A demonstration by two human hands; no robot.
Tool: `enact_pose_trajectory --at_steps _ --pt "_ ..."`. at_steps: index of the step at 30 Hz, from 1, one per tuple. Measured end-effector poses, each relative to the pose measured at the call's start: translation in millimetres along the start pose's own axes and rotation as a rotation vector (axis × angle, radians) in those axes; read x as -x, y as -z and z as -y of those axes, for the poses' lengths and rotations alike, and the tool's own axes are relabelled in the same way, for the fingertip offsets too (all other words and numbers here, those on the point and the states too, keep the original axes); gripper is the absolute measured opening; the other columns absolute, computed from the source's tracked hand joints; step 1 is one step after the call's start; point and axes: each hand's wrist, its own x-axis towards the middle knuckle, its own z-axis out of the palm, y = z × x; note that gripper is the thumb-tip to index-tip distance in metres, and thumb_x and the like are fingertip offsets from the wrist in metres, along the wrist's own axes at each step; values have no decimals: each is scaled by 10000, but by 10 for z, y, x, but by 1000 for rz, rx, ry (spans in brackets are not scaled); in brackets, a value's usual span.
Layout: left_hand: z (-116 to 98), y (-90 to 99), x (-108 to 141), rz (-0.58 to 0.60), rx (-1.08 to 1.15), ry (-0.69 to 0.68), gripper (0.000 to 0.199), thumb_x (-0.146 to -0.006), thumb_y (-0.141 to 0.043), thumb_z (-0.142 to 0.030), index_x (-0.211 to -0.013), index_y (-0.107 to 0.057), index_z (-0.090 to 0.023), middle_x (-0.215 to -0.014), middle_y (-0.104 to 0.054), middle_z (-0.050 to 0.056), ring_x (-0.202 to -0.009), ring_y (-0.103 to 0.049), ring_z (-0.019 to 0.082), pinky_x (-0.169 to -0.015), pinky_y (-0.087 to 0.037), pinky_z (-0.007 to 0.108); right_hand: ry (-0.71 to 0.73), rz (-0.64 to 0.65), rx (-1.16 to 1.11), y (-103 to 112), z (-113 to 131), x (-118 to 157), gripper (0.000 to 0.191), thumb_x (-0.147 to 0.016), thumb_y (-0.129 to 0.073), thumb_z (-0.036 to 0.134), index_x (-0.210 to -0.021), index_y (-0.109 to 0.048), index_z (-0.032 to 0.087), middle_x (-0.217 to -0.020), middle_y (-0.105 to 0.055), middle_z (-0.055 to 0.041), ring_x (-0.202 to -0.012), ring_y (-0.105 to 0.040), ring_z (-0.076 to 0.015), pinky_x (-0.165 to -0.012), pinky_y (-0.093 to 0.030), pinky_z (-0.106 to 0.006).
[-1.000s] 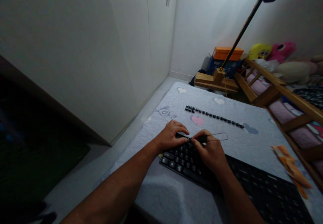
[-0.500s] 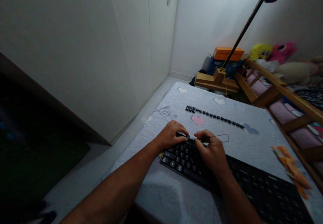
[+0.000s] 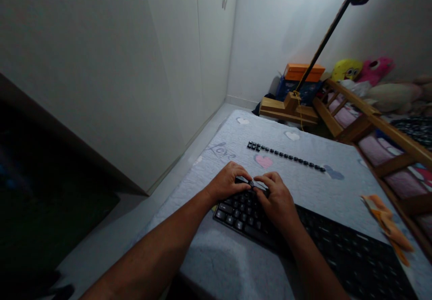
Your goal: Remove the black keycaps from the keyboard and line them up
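A black keyboard (image 3: 351,246) lies slantwise on the quilted bed cover, under both hands. At its far left edge my left hand (image 3: 227,180) pinches a small black keycap (image 3: 251,184) between thumb and forefinger. My right hand (image 3: 276,201) meets it there, thumb and forefinger closing on the keycap from the right. Whether the keycap is free of the board is too small to tell. The wire tool that stuck out of my right hand is hidden now. Beyond the hands, several black keycaps (image 3: 286,156) lie in a row on the cover, with a short second row at its left end.
An orange cloth-like item (image 3: 388,223) lies right of the keyboard. A wooden bed rail (image 3: 388,124) runs along the right side. At the back stand a pole on a wooden base (image 3: 286,108) and an orange box (image 3: 303,72). A pale wardrobe (image 3: 162,88) fills the left.
My right hand has moved slightly left, its fingertips now at the keycap by my left fingers. The wire loop beside it has gone from sight. My left hand has stayed in place.
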Motion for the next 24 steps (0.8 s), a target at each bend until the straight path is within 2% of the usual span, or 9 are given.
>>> enact_pose_trajectory --at_steps 5,15,20,24 --pt "-8 -5 -2 5 12 6 154 -743 -741 -222 -894 -712 -203 -924 -703 19 -972 -572 181 -950 -378 314 -1 39 25 -18 19 -17 187 -844 -546 196 -979 -675 208 -922 -577 -50 -857 -593 -198 -795 -477 -324" --pt "35 -40 -13 12 23 17 189 -738 -754 -255 -917 -717 -204 -937 -707 20 -972 -576 186 -942 -380 321 38 98 111 -18 -42 -104 133 -809 -570 188 -906 -657 215 -887 -575 -32 -832 -588 -188 -754 -460 -305" --pt "48 -18 -19 -65 15 21 250 -732 -757 -273 -969 -708 -208 -993 -702 19 -1006 -565 195 -940 -384 323 66 107 76 18 -170 -287 113 -785 -592 186 -880 -648 205 -877 -584 -30 -835 -589 -181 -768 -457 -300" --pt "68 11 -29 -166 -22 84 241 -763 -718 -279 -990 -696 -201 -1000 -692 30 -1012 -555 209 -936 -392 345 -2 32 150 48 -404 -581 113 -775 -629 217 -880 -663 191 -895 -602 -35 -829 -594 -169 -778 -451 -280"
